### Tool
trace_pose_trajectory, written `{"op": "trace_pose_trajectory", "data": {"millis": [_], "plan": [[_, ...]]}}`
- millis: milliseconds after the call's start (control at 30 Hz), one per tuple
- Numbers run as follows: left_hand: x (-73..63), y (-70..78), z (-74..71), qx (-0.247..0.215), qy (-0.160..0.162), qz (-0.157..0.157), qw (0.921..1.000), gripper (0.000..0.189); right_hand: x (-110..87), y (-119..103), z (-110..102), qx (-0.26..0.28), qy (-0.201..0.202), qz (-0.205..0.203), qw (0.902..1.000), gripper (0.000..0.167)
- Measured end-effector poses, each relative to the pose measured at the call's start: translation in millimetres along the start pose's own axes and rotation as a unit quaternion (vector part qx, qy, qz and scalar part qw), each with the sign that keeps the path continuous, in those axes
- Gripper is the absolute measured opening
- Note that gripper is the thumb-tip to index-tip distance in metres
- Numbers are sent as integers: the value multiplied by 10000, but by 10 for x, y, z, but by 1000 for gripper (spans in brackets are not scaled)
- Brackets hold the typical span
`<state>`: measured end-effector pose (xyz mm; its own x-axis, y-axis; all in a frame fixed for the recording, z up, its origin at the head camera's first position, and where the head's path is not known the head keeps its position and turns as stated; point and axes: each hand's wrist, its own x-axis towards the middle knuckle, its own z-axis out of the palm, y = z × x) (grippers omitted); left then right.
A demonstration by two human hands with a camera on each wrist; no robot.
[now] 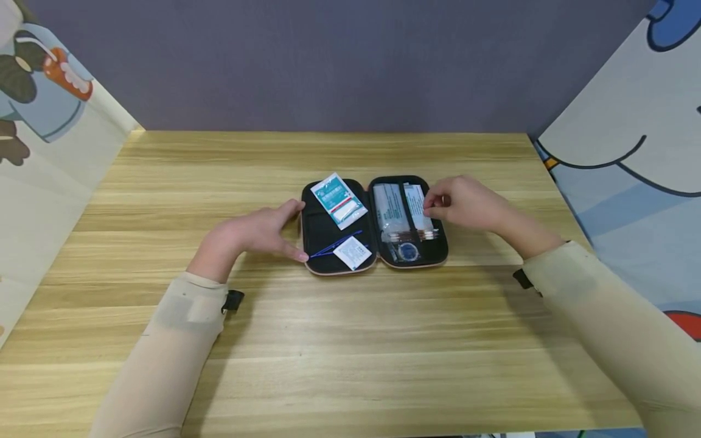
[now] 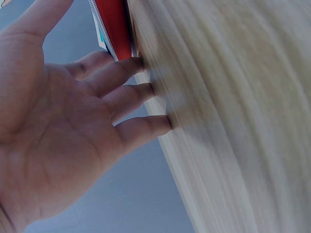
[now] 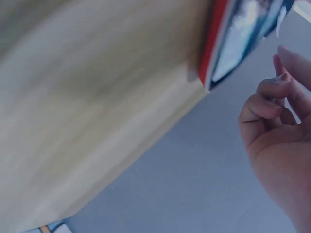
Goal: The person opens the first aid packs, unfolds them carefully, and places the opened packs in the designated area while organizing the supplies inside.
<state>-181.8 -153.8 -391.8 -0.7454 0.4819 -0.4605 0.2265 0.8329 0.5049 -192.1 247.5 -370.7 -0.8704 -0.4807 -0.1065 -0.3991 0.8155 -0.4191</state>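
A small zip case point(image 1: 314, 226) lies unfolded on the table, black inside; the wrist views show its red outside. My left hand point(image 1: 261, 230) touches the left half's outer edge with spread thumb and fingers. In the left wrist view, the fingertips of that hand point(image 2: 73, 116) rest on the tabletop. Over the right half's outer side is my right hand point(image 1: 465, 204), fingers loosely bent beside a white printed packet point(image 1: 417, 207) under a black strap point(image 1: 408, 204). The right wrist view shows this hand point(image 3: 279, 116) apart from the case, with nothing visible in its fingers.
A teal-and-white sachet point(image 1: 338, 201), blue tweezers point(image 1: 330, 248) and a small white sachet point(image 1: 352, 253) lie in the left half. A clear-wrapped packet point(image 1: 389, 210) and a round blue item point(image 1: 408, 252) fill the right half. A grey wall point(image 1: 339, 67) borders the wooden table point(image 1: 339, 353).
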Motion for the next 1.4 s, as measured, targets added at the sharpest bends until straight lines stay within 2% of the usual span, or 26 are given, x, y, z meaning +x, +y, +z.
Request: {"op": "trace_pose_trajectory", "data": {"millis": [167,333,500,667,867,1100,1300,1400], "plan": [[-1,5,2,-3,-6,-25,10000,117,213,-130,-165,190,15,223,9996,12],[-11,11,1,-2,-4,-17,10000,117,525,-281,-212,386,-115,495,9980,26],[-8,5,5,-31,15,12,10000,116,843,-490,-105,606,-461,660,9949,38],[-13,6,5,-12,26,28,10000,116,1080,-682,89,469,-853,686,9929,42],[1,13,12,37,-3,55,10000,115,1209,-841,255,333,-1259,943,9870,50],[0,19,8,40,12,81,10000,115,1237,-891,392,274,-990,953,9901,43],[-3,22,7,66,13,99,9999,116,1257,-901,405,340,-971,956,9901,32],[9,22,8,73,24,102,9999,116,1248,-888,379,552,-919,974,9894,25]]}}
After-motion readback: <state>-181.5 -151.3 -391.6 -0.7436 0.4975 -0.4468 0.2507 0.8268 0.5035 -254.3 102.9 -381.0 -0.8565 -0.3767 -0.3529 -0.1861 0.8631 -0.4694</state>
